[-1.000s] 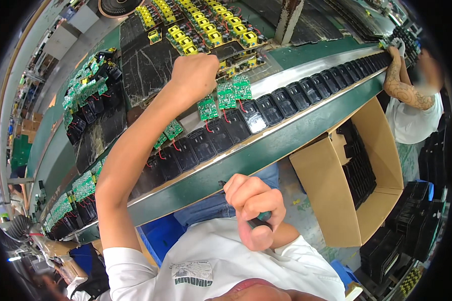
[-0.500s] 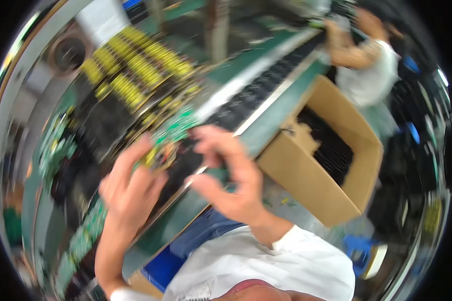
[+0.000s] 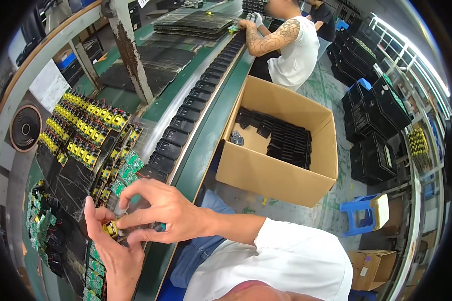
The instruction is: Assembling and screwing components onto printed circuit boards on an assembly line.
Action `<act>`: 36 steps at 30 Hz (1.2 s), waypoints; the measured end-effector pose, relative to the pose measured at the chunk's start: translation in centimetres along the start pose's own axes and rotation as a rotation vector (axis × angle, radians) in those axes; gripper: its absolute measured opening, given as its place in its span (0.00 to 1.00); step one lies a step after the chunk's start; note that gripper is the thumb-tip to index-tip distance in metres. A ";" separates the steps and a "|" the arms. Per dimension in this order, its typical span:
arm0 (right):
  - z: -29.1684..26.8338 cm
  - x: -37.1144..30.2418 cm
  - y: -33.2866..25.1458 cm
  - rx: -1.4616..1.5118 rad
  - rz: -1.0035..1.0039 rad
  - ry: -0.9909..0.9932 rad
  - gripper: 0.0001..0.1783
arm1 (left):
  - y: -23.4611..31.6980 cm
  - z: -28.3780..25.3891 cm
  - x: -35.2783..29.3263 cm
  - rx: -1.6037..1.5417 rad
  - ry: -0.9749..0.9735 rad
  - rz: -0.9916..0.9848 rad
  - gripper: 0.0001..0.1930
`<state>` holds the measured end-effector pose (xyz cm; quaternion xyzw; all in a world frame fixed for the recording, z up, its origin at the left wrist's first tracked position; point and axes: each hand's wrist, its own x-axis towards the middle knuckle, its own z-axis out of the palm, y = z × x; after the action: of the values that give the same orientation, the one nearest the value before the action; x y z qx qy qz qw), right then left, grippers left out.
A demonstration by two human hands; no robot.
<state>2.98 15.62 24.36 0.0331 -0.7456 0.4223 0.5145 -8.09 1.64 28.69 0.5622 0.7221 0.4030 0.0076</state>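
My left hand [image 3: 113, 256] is closed around a small circuit board with a yellow-wrapped transformer [image 3: 110, 229], low at the left. Reaching in from the right, my right hand [image 3: 160, 210] bends its index finger and thumb to that part. A small teal end [image 3: 159, 227] shows by its palm; what it belongs to is hidden. Just beyond my hands lie green circuit boards [image 3: 130, 168]. A row of black plastic casings [image 3: 175, 136] runs away along the line beside them.
Boards with yellow transformers [image 3: 85, 118] stand in rows at the left, near a round fan [image 3: 25, 128]. To the right is an open cardboard box [image 3: 271, 188] holding black casings. A metal post [image 3: 130, 55] rises ahead. A co-worker [image 3: 291, 45] sits farther along; a blue stool [image 3: 359, 215] stands right.
The view has swung and become sharper. My hands are now lower and farther left in it, and closer together, with my right fingers brought in to the yellow part.
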 end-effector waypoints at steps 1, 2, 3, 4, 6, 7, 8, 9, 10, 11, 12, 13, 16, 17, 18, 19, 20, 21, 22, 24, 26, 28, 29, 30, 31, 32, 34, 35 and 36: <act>-0.1 0.0 0.2 -0.006 -0.050 -0.033 0.07 | 0.3 -0.1 0.1 -0.013 -0.004 -0.051 0.36; 0.0 -0.1 0.2 -0.008 -0.052 -0.033 0.07 | 0.3 -0.2 0.1 -0.014 -0.003 -0.050 0.36; 0.1 -0.2 0.1 0.034 -0.002 0.005 0.06 | 0.4 -0.2 0.1 -0.056 -0.018 -0.067 0.33; 0.2 -0.3 0.1 0.075 0.048 0.043 0.05 | 0.4 -0.2 0.1 -0.099 -0.034 -0.083 0.30; 0.2 -0.5 0.0 0.155 0.147 0.122 0.04 | 0.5 -0.3 0.2 -0.185 -0.066 -0.115 0.23; 0.2 -0.6 0.0 0.155 0.148 0.122 0.04 | 0.5 -0.6 0.2 -0.185 -0.067 -0.115 0.23; 0.2 -0.7 0.1 0.286 0.204 0.082 0.04 | 0.3 -1.1 0.1 -0.263 -0.146 -0.155 0.22; 0.1 -0.9 0.3 0.418 0.261 0.041 0.04 | 0.1 -1.6 0.0 -0.339 -0.224 -0.195 0.21; 0.1 -1.0 0.4 0.552 0.317 0.000 0.05 | 0.0 -2.0 -0.1 -0.414 -0.302 -0.237 0.19; 0.0 -1.0 0.4 0.689 0.373 -0.043 0.05 | -0.1 -2.3 -0.2 -0.488 -0.379 -0.281 0.18; 0.0 -0.7 -0.1 0.765 0.444 -0.067 0.06 | 0.2 -2.1 -0.3 -0.518 -0.305 -0.269 0.15; -0.4 -0.5 -0.7 0.842 0.521 -0.089 0.06 | 0.5 -1.7 -0.1 -0.544 -0.234 -0.261 0.12; 0.0 -0.6 0.0 0.668 0.416 -0.187 0.08 | -2.1 -1.7 -0.7 -0.425 -0.217 -0.150 0.11; -0.4 -0.8 0.1 0.626 0.381 -0.160 0.07 | -2.0 -1.4 -0.3 -0.449 -0.265 -0.105 0.10; -0.3 -1.0 0.3 0.612 0.341 -0.153 0.07 | -1.7 -1.5 0.0 -0.455 -0.290 -0.078 0.10; -0.4 -1.0 -0.2 0.619 0.376 -0.139 0.07 | -1.4 -1.7 0.2 -0.489 -0.315 -0.086 0.10; -0.3 -1.0 -0.4 0.651 0.396 -0.146 0.08 | -1.3 -1.9 -0.2 -0.510 -0.312 -0.126 0.10; -0.2 -0.8 -0.8 0.674 0.416 -0.152 0.10 | -1.2 -2.0 -0.6 -0.538 -0.309 -0.158 0.10; 0.0 -0.3 -0.9 0.615 0.397 -0.200 0.11 | -1.2 -2.2 -0.9 -0.535 -0.284 -0.157 0.10; 1.0 0.0 -1.3 0.534 0.379 -0.234 0.15 | -1.4 -2.7 -1.2 -0.510 -0.259 -0.160 0.10; 1.0 -1.4 -0.4 0.489 0.296 -0.215 0.14 | -1.5 -3.0 -1.4 -0.440 -0.305 -0.166 0.11; 1.9 -1.0 -2.1 0.338 0.337 -0.056 0.06 | -1.8 -1.9 -1.5 -0.417 -0.244 -0.104 0.11; 1.4 -1.6 -1.5 0.368 0.321 -0.047 0.04 | -1.6 -1.5 -1.3 -0.435 -0.160 -0.011 0.11; 0.7 -2.2 -0.4 0.397 0.307 -0.036 0.02 | -1.5 -1.3 -1.3 -0.379 -0.116 0.009 0.10; -0.2 -2.9 1.1 0.439 0.299 -0.082 0.02 | -1.5 -1.3 -1.4 -0.336 -0.091 0.041 0.09; 0.3 -3.0 2.1 0.487 0.299 -0.118 0.02 | -1.3 -1.6 -2.0 -0.303 -0.056 0.005 0.09; 1.5 -3.3 3.4 0.762 0.327 -0.132 0.02 | -0.9 -2.3 -2.8 -0.282 0.068 0.024 0.07; 2.0 -3.4 3.7 0.883 0.342 -0.130 0.03 | -0.8 -2.5 -3.1 -0.281 0.121 0.047 0.07; 2.5 -3.4 4.0 1.000 0.356 -0.124 0.03 | -0.8 -2.5 -3.3 -0.281 0.171 0.074 0.06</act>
<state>0.82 15.22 19.04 0.1720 -0.4766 0.8040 0.3111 -8.71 -2.56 28.47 0.5456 0.6353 0.5464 0.0099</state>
